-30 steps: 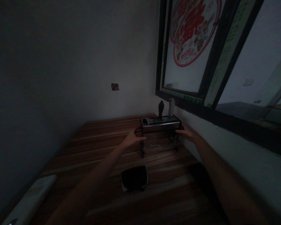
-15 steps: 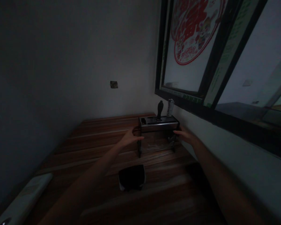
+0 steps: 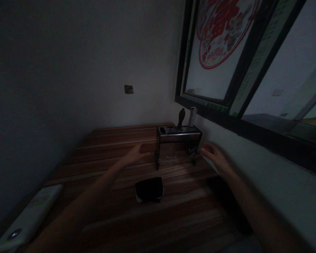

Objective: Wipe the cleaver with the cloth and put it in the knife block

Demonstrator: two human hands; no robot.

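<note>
A knife block point(image 3: 178, 135) with a shiny metal top and see-through sides stands on the wood-grain table near the far right corner. A black handle point(image 3: 181, 118) and a silvery, wrapped-looking handle point(image 3: 192, 116) stick up from its top. My left hand point(image 3: 135, 154) is open to the left of the block, thumb and fingers apart and a small gap from its side. Close to the block's right side, my right hand point(image 3: 216, 158) is open too, fingers slightly bent, with nothing in it. Darkness hides fine detail.
A small black item with pale edges point(image 3: 149, 189) lies in front of the block. A long white object point(image 3: 28, 218) is at the table's left edge. A long dark object point(image 3: 229, 203) lies under my right forearm. A window frame point(image 3: 210, 114) runs along the right wall.
Both hands have come away from the knife block's sides, the left moving left and the right moving right. The block stays in place on the table; the view has shifted slightly.
</note>
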